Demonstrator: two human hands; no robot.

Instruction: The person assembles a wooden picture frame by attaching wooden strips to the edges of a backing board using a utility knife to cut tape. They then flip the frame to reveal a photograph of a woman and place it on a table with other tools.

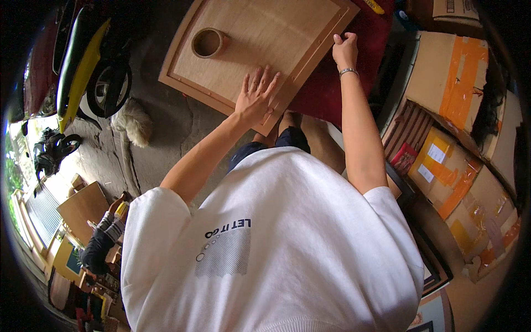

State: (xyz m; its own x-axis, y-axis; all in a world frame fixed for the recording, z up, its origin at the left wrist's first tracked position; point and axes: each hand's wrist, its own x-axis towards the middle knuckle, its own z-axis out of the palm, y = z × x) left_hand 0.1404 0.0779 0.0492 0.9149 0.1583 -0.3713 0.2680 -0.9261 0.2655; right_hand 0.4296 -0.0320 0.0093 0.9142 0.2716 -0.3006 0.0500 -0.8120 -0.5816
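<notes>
A wooden framed panel point(251, 30) lies in front of me, with a raised border along its edges. My left hand point(258, 97) rests flat on its near corner, fingers spread. On the panel, left of centre, sits a roll of brown tape point(208, 43). My right hand point(345, 51) is closed just past the panel's right edge, above a dark red surface point(326, 98). Whatever its curled fingers hold, if anything, is hidden. Beyond that hand, a yellow tool point(375, 6) that looks like a cutter lies on the red surface.
Taped cardboard boxes point(451, 74) are stacked at my right. A motorbike point(83, 72) stands at the left, with a pale furry animal point(133, 123) on the concrete floor point(160, 130) near it. Another person point(102, 243) bends among wooden pieces at the lower left.
</notes>
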